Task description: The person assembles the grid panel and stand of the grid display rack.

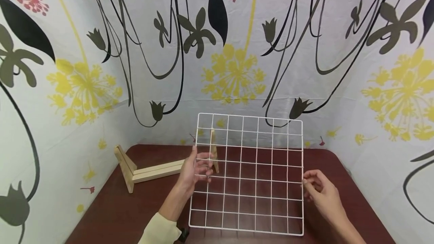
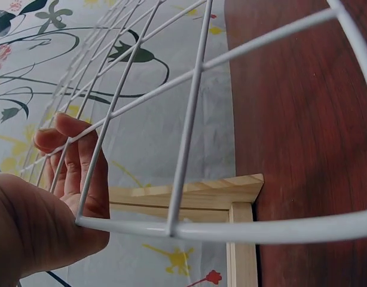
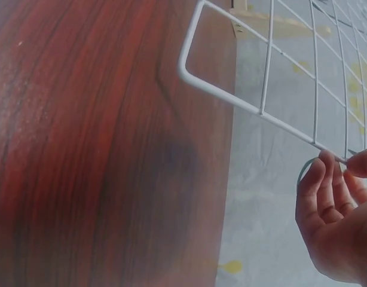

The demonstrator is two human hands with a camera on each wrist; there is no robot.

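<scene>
A floral-printed curtain [image 1: 217,48] with yellow, red and dark flowers walls in a dark red-brown wooden worktop [image 1: 112,210] on three sides. Above the worktop a white wire grid panel [image 1: 257,183] is held up between two hands, tilted so its top edge leans away toward the curtain and its bottom edge hangs near the front of the worktop. Behind the panel's left part lies a pale wooden stand [image 1: 149,170], a long double rail with an upright end piece at each end; the nearer upright shows through the grid squares.

The left hand [image 1: 196,170] grips the panel at its left edge, about halfway up, the fingers [image 2: 76,161] curled through the squares and round the wires from behind, with the palm against the outer frame wire. A cream sleeve [image 1: 161,231] covers that forearm. The right hand [image 1: 320,193] meets the right edge at about the same height; its curled fingertips [image 3: 330,173] and thumb pinch the outer frame wire, so the panel extends leftward from that grip. The panel thus spans between the two grips, clear of the worktop.
</scene>
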